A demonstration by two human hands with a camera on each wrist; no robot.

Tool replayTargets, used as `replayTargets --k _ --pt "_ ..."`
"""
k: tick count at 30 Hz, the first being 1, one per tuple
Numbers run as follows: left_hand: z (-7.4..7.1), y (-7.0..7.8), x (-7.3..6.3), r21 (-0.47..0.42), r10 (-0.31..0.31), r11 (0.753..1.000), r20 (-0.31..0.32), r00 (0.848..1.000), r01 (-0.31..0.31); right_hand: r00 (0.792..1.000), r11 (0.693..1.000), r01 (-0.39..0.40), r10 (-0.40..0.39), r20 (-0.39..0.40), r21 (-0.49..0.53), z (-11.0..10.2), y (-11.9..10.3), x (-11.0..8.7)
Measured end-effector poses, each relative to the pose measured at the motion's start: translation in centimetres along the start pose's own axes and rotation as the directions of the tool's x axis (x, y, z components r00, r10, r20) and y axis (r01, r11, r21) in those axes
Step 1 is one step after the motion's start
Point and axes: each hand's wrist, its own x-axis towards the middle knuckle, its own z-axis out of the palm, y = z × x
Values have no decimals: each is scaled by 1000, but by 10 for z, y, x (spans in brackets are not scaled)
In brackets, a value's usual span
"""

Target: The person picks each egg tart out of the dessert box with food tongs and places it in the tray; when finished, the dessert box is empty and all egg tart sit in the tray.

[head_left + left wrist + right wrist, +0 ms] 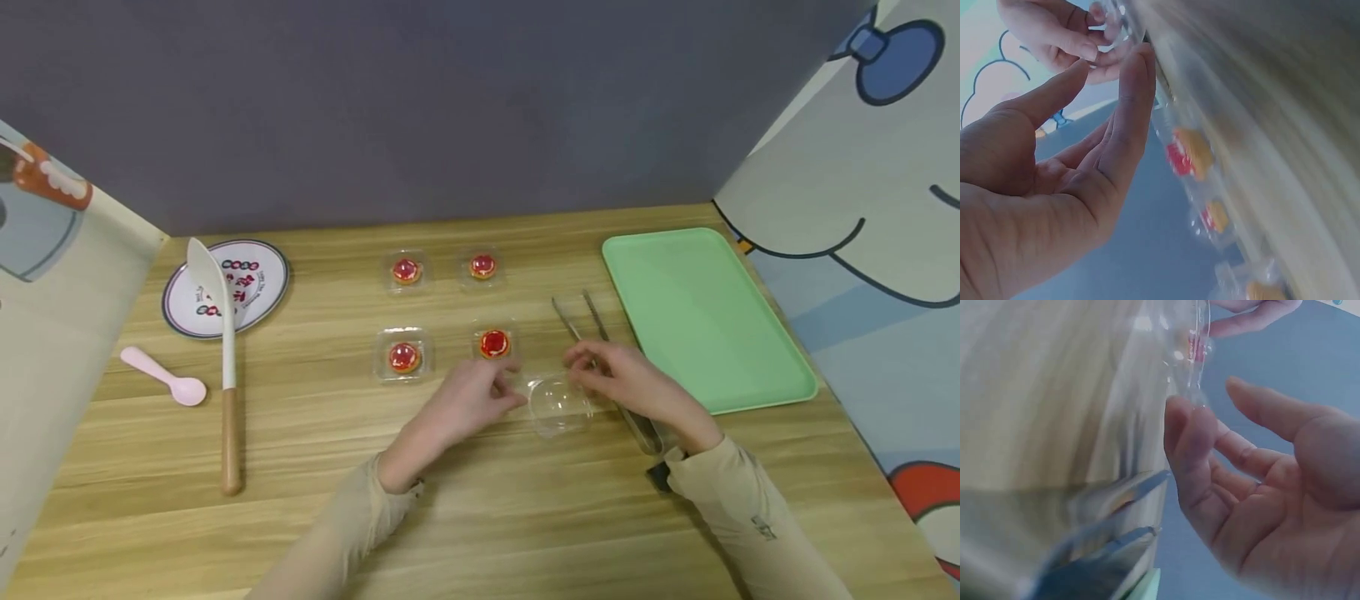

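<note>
A clear domed plastic lid (558, 407) lies between my two hands, in the middle front of the head view. My left hand (471, 392) is at the lid's left side, thumb and fingers spread apart with nothing between them. On the other side is my right hand (628, 382); in the right wrist view its fingertips (1194, 434) are right at the lid's edge, and the thumb stands away from them. Just beyond the left hand sits a red-topped toy tart (494, 343) in a clear plastic case. Metal tongs (636, 429) lie partly hidden under the right hand.
More red-topped tarts (405, 357) in clear cases stand left and behind. At right is a green tray (708, 321). On the left are an oval plate (262, 283), a long wood-handled spatula (229, 358) lying across it, and a pink spoon (165, 377). A dark panel (420, 117) closes the back.
</note>
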Motion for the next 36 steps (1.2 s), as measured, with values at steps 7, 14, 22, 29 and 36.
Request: replayTargets --k 7,14,22,29,36 --pt "-25 -9 -18 -32 -32 999 -39 999 30 990 993 46 -60 -129 -112 -1 -10 8" --pt "-71 -30 -41 -141 -111 986 -126 986 92 977 995 64 -78 -199 -76 7 -32 24" --pt "-119 -50 -60 -189 -208 969 -254 945 162 991 997 78 -77 -112 7 25 -69 57" --pt "-137 -66 -69 -162 -283 954 -198 938 254 999 994 52 -53 -1 95 44 -91 93" --pt "-134 -83 -66 -165 -309 943 -118 944 288 994 999 25 -27 105 26 61 -99 125"
